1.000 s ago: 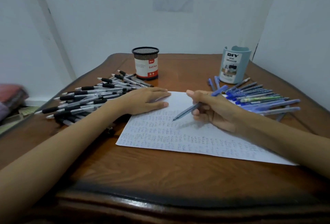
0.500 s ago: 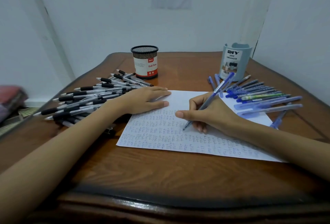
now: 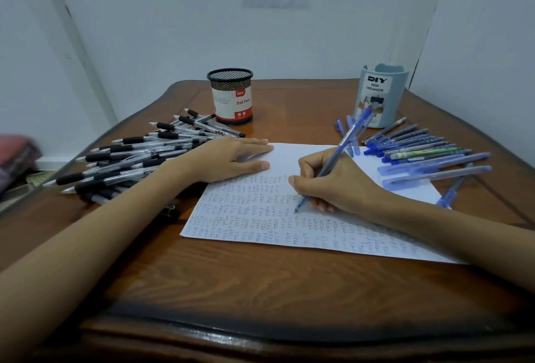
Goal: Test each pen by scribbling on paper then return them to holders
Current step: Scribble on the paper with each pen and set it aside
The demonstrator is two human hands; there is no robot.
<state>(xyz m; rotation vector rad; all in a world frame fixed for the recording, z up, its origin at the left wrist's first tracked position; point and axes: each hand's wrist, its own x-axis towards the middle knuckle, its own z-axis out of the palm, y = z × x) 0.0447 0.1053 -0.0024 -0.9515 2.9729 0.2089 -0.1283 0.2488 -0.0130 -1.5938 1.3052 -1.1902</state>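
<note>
A white sheet of paper (image 3: 260,217), covered in rows of small scribbles, lies on the wooden table. My right hand (image 3: 335,186) grips a blue pen (image 3: 344,145) in a writing hold, its tip touching the paper. My left hand (image 3: 228,160) rests flat on the sheet's upper left corner. A heap of black-grip pens (image 3: 139,157) lies to the left. Several blue pens (image 3: 425,151) lie to the right. A black mesh holder (image 3: 231,96) stands at the back centre, a pale blue holder (image 3: 382,93) at the back right.
The table (image 3: 260,281) has a curved dark front edge close to me. White walls close in behind and at the right. Folded cloth (image 3: 14,157) lies off the table at the far left.
My right hand turned the blue pen from lying low to upright and brought its tip down onto the paper. The left hand has stayed flat on the sheet.
</note>
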